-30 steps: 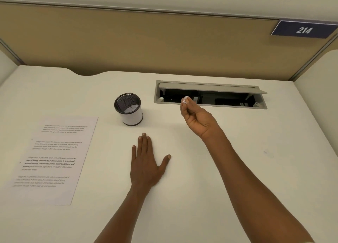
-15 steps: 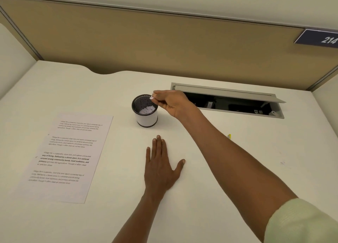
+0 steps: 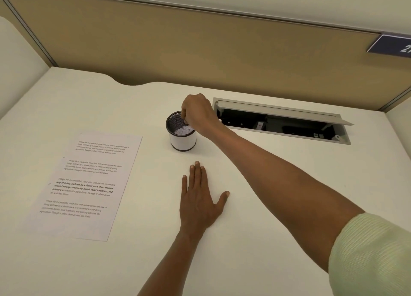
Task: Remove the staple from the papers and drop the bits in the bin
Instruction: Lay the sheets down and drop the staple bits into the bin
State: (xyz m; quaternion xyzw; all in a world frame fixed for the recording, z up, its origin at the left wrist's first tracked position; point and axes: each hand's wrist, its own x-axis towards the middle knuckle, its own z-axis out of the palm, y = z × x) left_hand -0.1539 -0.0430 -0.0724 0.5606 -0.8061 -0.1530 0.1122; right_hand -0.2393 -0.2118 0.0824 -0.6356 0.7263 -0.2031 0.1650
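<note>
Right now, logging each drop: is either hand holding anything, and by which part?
Cannot tell for the right hand: fingertips dip into the bin, hidden. Left hand holds nothing.

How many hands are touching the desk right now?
1. The left hand lies flat on the desk, fingers straight. The right hand is off it, fingers curled down over the open top of the bin; whether it holds anything cannot be told.

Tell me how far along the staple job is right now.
Nearly finished, it looks like. The papers lie flat on the desk, apart from both hands; no staple is visible, though it would be tiny. The right hand is curled over the bin with fingertips dipping inside, above white scraps. The left hand rests flat. Left: letting go, if anything remains pinched.
</note>
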